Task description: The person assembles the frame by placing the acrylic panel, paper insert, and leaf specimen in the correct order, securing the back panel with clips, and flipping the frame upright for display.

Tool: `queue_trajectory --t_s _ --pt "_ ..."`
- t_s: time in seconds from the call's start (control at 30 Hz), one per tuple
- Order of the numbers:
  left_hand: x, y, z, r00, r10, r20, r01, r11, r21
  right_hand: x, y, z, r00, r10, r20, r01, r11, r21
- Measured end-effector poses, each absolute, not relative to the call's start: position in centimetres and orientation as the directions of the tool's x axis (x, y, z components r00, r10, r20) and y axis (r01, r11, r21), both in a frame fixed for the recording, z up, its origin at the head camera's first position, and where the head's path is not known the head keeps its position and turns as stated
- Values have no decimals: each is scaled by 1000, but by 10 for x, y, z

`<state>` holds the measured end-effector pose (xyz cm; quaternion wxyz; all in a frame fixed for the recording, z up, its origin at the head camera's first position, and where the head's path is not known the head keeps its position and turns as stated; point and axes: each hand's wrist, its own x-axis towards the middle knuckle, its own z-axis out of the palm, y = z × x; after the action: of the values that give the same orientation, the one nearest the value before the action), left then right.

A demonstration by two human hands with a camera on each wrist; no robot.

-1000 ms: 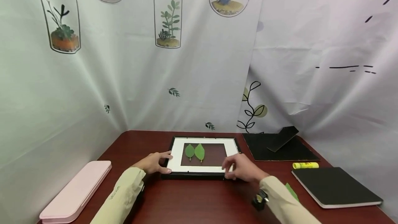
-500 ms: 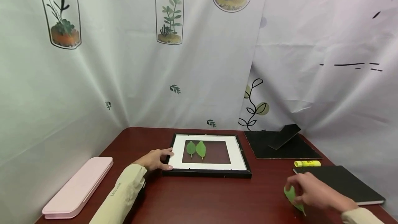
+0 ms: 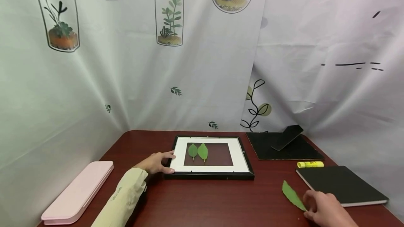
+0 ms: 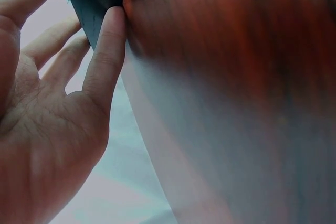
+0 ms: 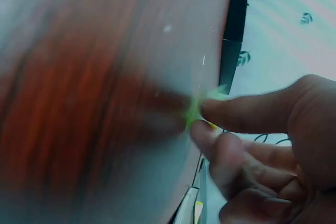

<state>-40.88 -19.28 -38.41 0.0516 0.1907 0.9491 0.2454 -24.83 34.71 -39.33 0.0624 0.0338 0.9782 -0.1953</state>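
One leaf (image 3: 292, 195) in right hand (image 3: 326, 207)

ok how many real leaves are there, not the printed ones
3. A darker leaf and a lighter leaf lie side by side within the opening of the white mat; the right hand pinches a third leaf at one end.
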Motion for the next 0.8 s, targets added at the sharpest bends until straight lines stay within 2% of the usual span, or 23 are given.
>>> queue_trajectory --t_s 0.27,0.47,0.63,0.8 --pt "-408 -192 -384 -922 386 2 339 806 486 -253 339 -372 -998 59 2 53 901 -430" --pt "-406 -191 -385 -923 385 -6 333 806 490 -268 321 -361 -986 23 164 -62 869 -491" --pt "-407 -190 -385 -917 398 3 349 802 485 -290 297 -355 -971 -19 238 -164 778 -606" --pt "-407 -191 -384 -919 394 12 351 804 480 -324 266 -346 -966 -82 244 -238 648 -724"
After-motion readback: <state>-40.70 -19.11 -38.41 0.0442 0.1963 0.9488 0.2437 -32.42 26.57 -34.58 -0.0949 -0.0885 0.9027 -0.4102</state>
